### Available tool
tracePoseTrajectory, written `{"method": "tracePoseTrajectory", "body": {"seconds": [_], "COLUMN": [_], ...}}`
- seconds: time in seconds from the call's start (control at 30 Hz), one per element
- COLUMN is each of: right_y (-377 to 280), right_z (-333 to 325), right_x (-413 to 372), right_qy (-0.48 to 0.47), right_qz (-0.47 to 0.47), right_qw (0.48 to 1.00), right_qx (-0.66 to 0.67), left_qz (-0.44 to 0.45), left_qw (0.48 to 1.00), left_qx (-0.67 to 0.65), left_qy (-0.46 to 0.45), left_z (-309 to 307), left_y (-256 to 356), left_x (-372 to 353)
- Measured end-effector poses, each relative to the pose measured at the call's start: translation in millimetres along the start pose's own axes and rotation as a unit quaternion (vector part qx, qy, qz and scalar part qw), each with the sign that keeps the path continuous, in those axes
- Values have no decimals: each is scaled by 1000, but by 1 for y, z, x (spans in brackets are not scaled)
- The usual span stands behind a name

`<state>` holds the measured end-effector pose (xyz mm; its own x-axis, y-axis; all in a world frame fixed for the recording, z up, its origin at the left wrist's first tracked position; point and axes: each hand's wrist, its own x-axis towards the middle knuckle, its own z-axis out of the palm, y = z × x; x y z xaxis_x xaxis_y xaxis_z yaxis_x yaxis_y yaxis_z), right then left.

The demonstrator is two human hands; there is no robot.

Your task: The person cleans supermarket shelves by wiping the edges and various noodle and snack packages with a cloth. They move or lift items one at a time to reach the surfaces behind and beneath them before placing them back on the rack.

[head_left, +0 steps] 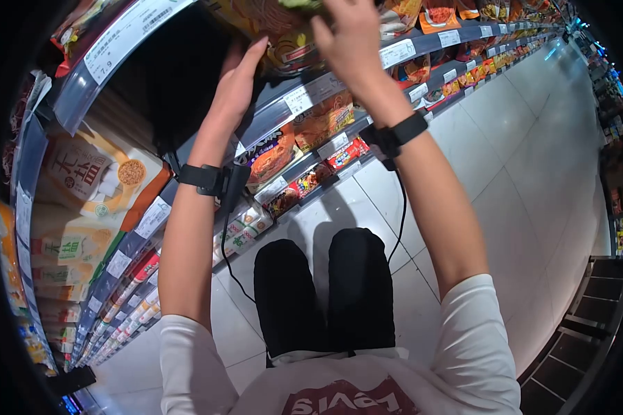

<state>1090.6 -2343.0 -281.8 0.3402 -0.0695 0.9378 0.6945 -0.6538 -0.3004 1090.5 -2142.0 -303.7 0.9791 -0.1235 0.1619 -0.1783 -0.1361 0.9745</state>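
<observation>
At the top of the head view, a noodle packet [280, 28] with a yellow and orange food picture sits at the shelf edge between my two hands. My left hand [241, 81] is at its left side, the thumb stretched along the packet and the other fingers mostly hidden in shadow. From the right, my right hand [353, 40] reaches over the packet with bent fingers on its front, gripping it from that side. Part of the packet runs out of view at the top. Black bands with cables circle both wrists.
A grey shelf rail [301, 97] with price labels runs below my hands. Lower tiers carry noodle packets [273, 155]. White and brown bags [90, 173] fill the left shelf beside a dark gap [180, 76]. Pale floor tiles [512, 138] extend right, toward another shelf.
</observation>
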Motion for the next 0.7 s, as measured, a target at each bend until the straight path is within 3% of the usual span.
{"method": "tracePoseTrajectory", "body": {"seconds": [0.07,0.1,0.13,0.27,0.33,0.47,0.6,0.7], "right_y": [0,-4,-6,-6,-15,-23,-37,-53], "right_z": [6,9,6,-7,-12,-33,-80,-130], "right_x": [-21,-30,-38,-105,-123,-125,-109,-77], "right_qy": [-62,12,11,-130,-147,-184,-199,-198], "right_qz": [-6,-44,-44,-67,-40,5,74,107], "right_qw": [998,999,999,989,988,982,976,974], "right_qx": [-14,5,5,15,20,47,44,18], "left_qz": [34,67,66,46,102,120,133,83], "left_qw": [999,995,995,996,993,992,988,989], "left_qx": [-38,-74,-74,-78,-56,-29,61,101], "left_qy": [6,15,15,18,29,4,47,65], "left_z": [3,3,3,4,7,7,9,7], "left_y": [-5,-8,-7,-10,-8,-7,3,11], "left_x": [4,5,5,3,2,-1,-15,-28]}}
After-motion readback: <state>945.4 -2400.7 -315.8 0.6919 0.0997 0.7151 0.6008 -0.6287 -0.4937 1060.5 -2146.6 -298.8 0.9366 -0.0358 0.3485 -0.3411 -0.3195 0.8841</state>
